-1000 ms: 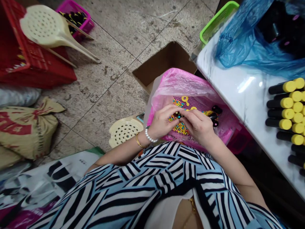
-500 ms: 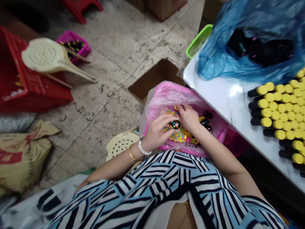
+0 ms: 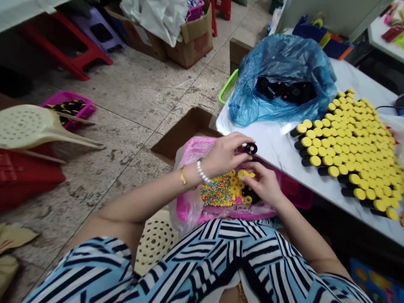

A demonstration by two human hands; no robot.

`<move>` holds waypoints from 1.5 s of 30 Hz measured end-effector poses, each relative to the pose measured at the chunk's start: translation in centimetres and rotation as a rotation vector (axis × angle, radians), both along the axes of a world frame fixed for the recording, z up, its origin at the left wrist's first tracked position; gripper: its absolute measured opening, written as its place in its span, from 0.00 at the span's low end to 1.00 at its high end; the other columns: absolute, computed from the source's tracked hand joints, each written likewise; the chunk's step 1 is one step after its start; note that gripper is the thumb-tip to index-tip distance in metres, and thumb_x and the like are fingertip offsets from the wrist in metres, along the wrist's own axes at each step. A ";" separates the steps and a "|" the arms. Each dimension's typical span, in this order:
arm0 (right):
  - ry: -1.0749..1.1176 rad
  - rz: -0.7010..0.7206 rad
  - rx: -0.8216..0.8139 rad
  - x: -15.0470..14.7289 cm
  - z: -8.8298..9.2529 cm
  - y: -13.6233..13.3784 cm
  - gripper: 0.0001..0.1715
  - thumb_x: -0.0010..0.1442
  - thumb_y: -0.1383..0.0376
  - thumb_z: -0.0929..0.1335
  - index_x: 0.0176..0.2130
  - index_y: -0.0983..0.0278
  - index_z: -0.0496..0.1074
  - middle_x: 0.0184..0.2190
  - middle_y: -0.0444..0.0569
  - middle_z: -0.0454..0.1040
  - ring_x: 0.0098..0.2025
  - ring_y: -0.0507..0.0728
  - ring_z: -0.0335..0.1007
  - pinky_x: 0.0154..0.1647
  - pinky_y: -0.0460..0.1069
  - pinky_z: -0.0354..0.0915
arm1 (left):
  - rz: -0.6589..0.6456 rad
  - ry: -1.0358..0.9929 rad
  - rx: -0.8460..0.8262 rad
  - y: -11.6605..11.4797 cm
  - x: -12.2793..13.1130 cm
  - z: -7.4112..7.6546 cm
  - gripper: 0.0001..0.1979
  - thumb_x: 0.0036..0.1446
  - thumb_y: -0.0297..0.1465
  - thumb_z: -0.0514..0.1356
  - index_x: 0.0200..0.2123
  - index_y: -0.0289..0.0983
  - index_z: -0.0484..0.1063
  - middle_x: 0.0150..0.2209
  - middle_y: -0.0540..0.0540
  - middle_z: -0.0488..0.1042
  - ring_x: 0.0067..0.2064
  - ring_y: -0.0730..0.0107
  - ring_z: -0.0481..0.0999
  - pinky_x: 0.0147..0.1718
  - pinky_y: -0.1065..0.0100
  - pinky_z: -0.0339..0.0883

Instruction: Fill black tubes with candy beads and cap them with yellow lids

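Observation:
My left hand (image 3: 225, 155) is raised over the table's edge, its fingertips pinching a short black tube (image 3: 251, 148) with a multicoloured beaded end. My right hand (image 3: 262, 183) hangs lower, over a tray lined with a pink plastic bag (image 3: 192, 153). Its fingers are curled close to small yellow rings (image 3: 234, 181) beside a heap of multicoloured beads (image 3: 217, 191). Whether those fingers pinch anything is hidden. A few dark tubes lie partly under that hand.
A white marble-patterned table (image 3: 249, 126) bears many yellow-capped black tubes (image 3: 347, 143) and a blue plastic bag (image 3: 277, 59) of black tubes. A cardboard box (image 3: 186, 130) stands behind the pink tray. Cream perforated stools (image 3: 25, 126) (image 3: 154, 242), a red crate (image 3: 22, 176) and a magenta basket (image 3: 67, 105) stand on the tiled floor.
My head has tilted up, widening the view. My left hand has lifted the black tube from above the tray toward the table's edge. My right hand has moved down toward the yellow rings.

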State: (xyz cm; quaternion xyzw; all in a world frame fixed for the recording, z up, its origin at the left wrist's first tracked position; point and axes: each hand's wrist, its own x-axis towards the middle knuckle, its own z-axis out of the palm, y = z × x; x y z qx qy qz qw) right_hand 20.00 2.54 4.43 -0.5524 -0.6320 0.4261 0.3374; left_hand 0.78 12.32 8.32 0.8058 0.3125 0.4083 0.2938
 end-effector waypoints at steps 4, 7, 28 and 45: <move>0.344 -0.302 -0.034 3.6 2.7 1.0 0.15 0.60 0.58 0.77 0.47 0.57 0.77 0.33 0.43 0.80 0.26 0.51 0.75 0.27 0.47 0.74 | -0.068 0.031 -0.142 3.8 4.9 -1.6 0.16 0.51 0.22 0.71 0.45 0.35 0.82 0.42 0.45 0.82 0.31 0.75 0.77 0.37 0.70 0.72; 0.425 -0.439 0.035 5.3 2.8 3.8 0.17 0.57 0.59 0.79 0.45 0.58 0.79 0.31 0.41 0.79 0.26 0.50 0.76 0.27 0.45 0.74 | -0.059 0.046 -0.206 4.7 6.6 -2.7 0.15 0.50 0.22 0.71 0.44 0.34 0.83 0.38 0.47 0.82 0.33 0.73 0.76 0.37 0.69 0.70; 0.515 -0.418 -0.048 4.6 2.7 8.5 0.15 0.51 0.59 0.81 0.37 0.63 0.81 0.26 0.43 0.80 0.20 0.48 0.70 0.18 0.42 0.68 | -0.044 0.066 -0.223 3.8 6.4 -2.4 0.13 0.53 0.23 0.70 0.43 0.36 0.84 0.29 0.51 0.76 0.31 0.74 0.71 0.33 0.72 0.59; 0.359 -0.383 -0.031 3.9 4.0 8.9 0.20 0.60 0.50 0.76 0.38 0.59 0.69 0.24 0.39 0.74 0.23 0.50 0.75 0.23 0.45 0.73 | -0.147 -0.042 -0.739 4.5 7.0 1.0 0.11 0.72 0.36 0.58 0.42 0.34 0.76 0.19 0.52 0.70 0.18 0.79 0.66 0.21 0.75 0.55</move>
